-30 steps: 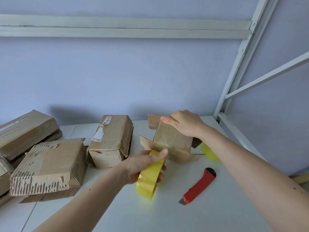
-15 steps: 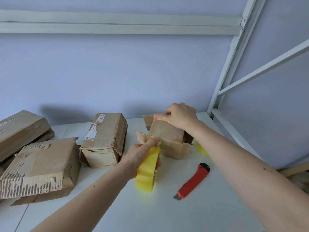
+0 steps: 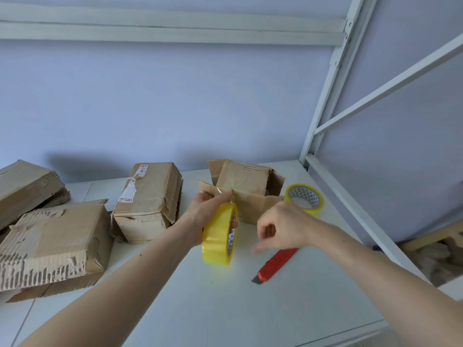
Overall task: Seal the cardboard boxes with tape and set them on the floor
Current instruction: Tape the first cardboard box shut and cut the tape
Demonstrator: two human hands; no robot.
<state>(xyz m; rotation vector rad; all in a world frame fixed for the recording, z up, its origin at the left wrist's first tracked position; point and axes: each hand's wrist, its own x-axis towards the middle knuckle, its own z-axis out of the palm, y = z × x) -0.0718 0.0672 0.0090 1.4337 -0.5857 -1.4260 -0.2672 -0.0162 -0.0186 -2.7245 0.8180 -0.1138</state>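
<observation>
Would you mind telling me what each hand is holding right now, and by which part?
The left hand grips the yellow tape roll around its upper rim, thumb on top. The right hand holds nothing, its fingers loosely curled above the red utility knife.

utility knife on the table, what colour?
Red plastic utility knife with a dark tip, seen in the head view.
</observation>
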